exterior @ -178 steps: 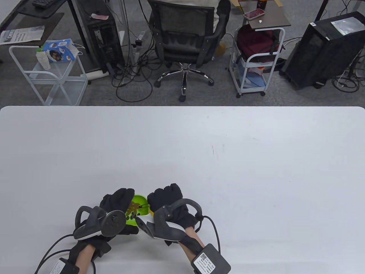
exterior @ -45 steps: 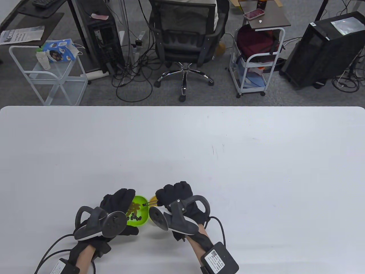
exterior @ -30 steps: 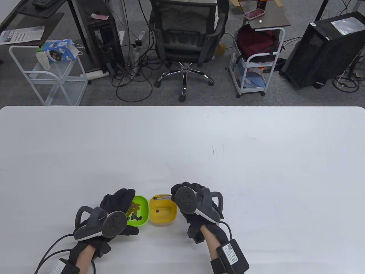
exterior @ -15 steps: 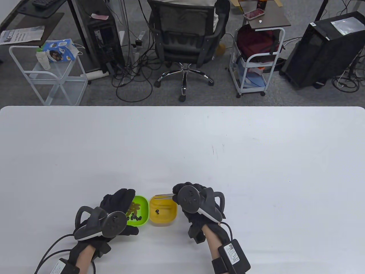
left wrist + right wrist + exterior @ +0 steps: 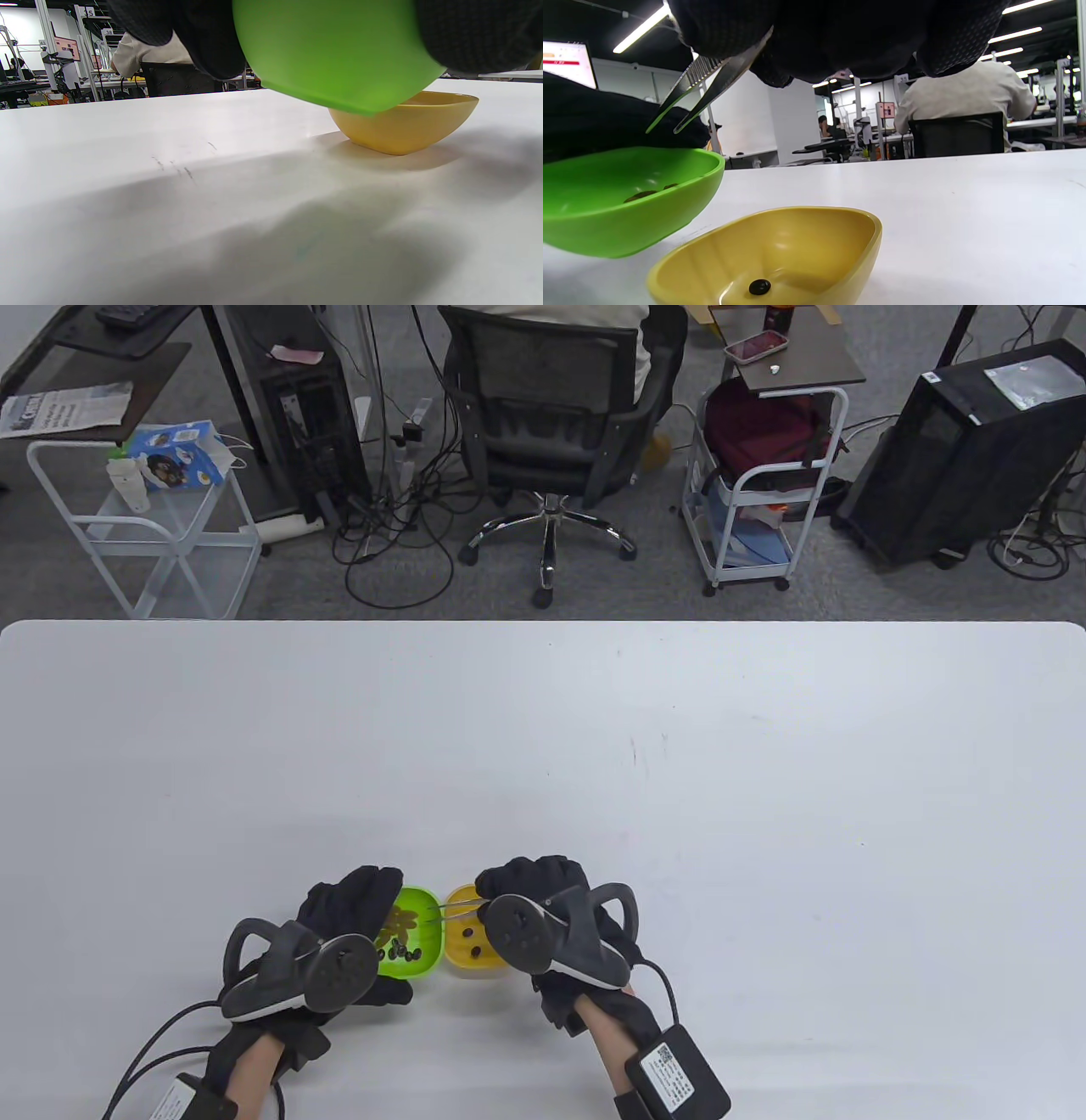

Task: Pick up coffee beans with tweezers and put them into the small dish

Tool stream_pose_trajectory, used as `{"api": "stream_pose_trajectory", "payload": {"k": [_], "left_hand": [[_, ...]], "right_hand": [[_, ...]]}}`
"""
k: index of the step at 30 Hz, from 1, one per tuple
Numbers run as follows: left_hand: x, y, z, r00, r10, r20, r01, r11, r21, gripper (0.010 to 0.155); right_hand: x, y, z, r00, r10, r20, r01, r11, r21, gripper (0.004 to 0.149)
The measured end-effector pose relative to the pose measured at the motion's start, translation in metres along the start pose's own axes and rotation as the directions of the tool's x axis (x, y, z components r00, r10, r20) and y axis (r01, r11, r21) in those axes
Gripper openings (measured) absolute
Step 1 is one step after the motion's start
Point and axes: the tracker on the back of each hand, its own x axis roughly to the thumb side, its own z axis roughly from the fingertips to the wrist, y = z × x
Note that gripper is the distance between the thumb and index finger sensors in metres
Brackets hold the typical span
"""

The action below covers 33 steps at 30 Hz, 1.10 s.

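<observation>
The left hand (image 5: 352, 925) is curled and raised off the table, the right hand (image 5: 530, 891) fisted beside it.

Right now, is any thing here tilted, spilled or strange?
Yes: the green dish is tilted and lifted off the table, held by the left hand. The yellow dish sits flat. I see no spilled beans.

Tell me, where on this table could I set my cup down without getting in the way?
The whole far stretch of the table beyond the hands is bare, as are both sides. It is crowded only at the near edge, where the left hand holds the green dish beside the yellow dish, with the right hand and tweezers over them.
</observation>
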Motion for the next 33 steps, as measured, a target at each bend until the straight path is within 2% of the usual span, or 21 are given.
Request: {"api": "stream_pose_trajectory", "payload": {"k": [8, 20, 33], "left_hand": [[0.000, 0.000, 0.000, 1.000, -0.005, 0.000, 0.005, 1.000, -0.003, 0.116], [0.001, 0.000, 0.000, 1.000, -0.012, 0.001, 0.012, 1.000, -0.003, 0.116], [0.002, 0.000, 0.000, 1.000, -0.019, 0.003, 0.019, 1.000, 0.000, 0.116]], "right_hand": [[0.026, 0.008, 0.001, 0.983, 0.160, 0.087, -0.160, 0.987, -0.011, 0.044], [0.044, 0.020, 0.000, 0.953, 0.263, 0.149, -0.267, 0.964, 0.007, 0.044], [0.057, 0.023, 0.001, 0.920, 0.348, 0.179, -0.354, 0.935, 0.005, 0.044]]}}
